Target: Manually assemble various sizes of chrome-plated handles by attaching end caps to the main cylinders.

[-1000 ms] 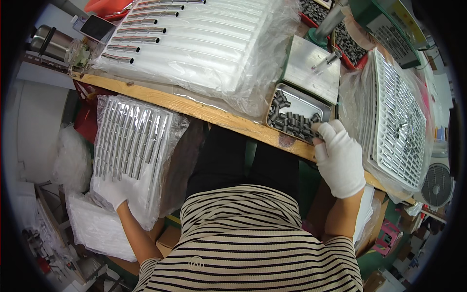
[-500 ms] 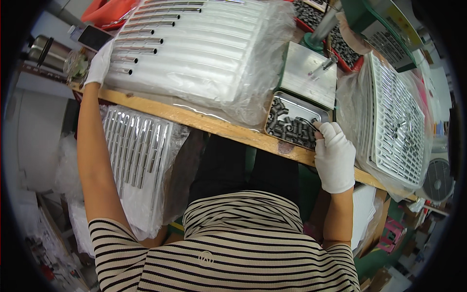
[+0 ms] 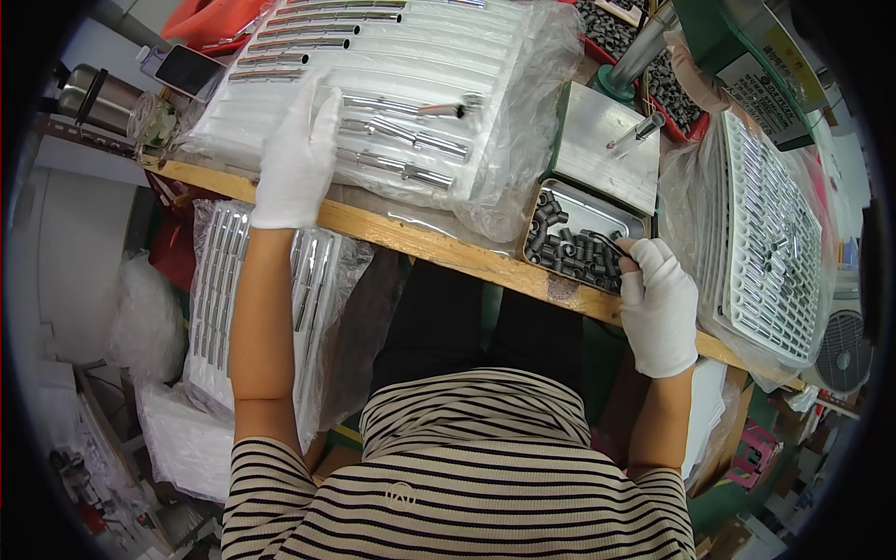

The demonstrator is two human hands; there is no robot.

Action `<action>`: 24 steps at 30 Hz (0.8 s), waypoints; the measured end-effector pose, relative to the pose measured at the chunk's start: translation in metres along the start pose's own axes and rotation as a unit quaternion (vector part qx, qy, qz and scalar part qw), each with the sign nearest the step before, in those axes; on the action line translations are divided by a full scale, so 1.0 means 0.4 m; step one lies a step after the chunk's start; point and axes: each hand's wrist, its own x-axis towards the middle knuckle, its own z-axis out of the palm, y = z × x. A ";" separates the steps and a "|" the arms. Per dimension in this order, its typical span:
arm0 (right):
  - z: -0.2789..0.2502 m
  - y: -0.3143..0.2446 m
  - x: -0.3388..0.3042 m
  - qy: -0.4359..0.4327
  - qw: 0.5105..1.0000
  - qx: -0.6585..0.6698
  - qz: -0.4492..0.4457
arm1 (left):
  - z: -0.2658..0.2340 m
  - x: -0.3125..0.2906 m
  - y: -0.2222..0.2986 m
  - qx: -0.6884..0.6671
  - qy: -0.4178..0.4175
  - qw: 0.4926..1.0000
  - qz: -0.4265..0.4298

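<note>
My left hand [image 3: 299, 159], in a white glove, lies over the near-left part of a white grooved tray [image 3: 411, 56], fingers stretched out. It touches the left ends of several shiny metal tubes [image 3: 401, 135], which stick out to its right along the grooves; the far one is blurred at its dark end. More tubes [image 3: 308, 45] rest in the grooves farther back. At the near right corner of a metal parts tray [image 3: 637, 224], my gloved right hand [image 3: 661, 306] has its fingertips pinched together. Something small and dark shows at them, its kind unclear. Short black sleeves [image 3: 574, 257] fill much of that tray.
Behind the parts tray stands a green machine with a metal plate [image 3: 607, 140] and an upright pin. A perforated white rack [image 3: 770, 252] of metal pieces sits at the right. A steel flask [image 3: 98, 98], a glass jar and a phone [image 3: 187, 70] are at the left. The wooden table edge [image 3: 420, 241] runs in front.
My left hand has moved right from the tray's left edge, and the nearest tubes have slid right with it. My right hand stays at the parts tray, fingers still pinched.
</note>
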 end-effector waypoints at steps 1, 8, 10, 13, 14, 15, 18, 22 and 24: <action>-0.002 -0.002 0.001 0.003 1.000 0.009 0.003 | 0.004 0.001 0.003 0.001 0.002 1.000 -0.001; -0.006 -0.008 0.006 0.009 0.999 0.032 0.025 | 0.071 0.027 0.157 0.066 -0.126 0.971 0.194; -0.006 -0.012 0.006 0.020 0.998 0.057 0.016 | 0.114 0.030 0.199 0.053 -0.206 0.947 0.241; -0.009 -0.017 0.007 0.025 0.997 0.065 0.023 | 0.202 0.055 0.233 0.129 -0.230 0.920 0.290; -0.007 -0.015 0.007 0.024 0.997 0.063 0.023 | 0.229 0.067 0.242 0.228 -0.238 0.881 0.340; -0.003 -0.007 0.007 0.046 0.997 0.066 0.010 | 0.248 0.075 0.260 0.323 -0.242 0.829 0.387; -0.006 0.002 0.001 0.086 0.992 0.095 0.014 | 0.260 0.082 0.277 0.375 -0.260 0.787 0.416; -0.020 0.007 -0.013 0.111 0.956 0.238 0.128 | 0.202 0.034 0.287 0.073 -0.178 0.936 0.294; -0.007 0.004 -0.018 0.117 0.947 0.284 0.092 | 0.155 -0.027 0.329 -0.170 -0.173 0.961 0.137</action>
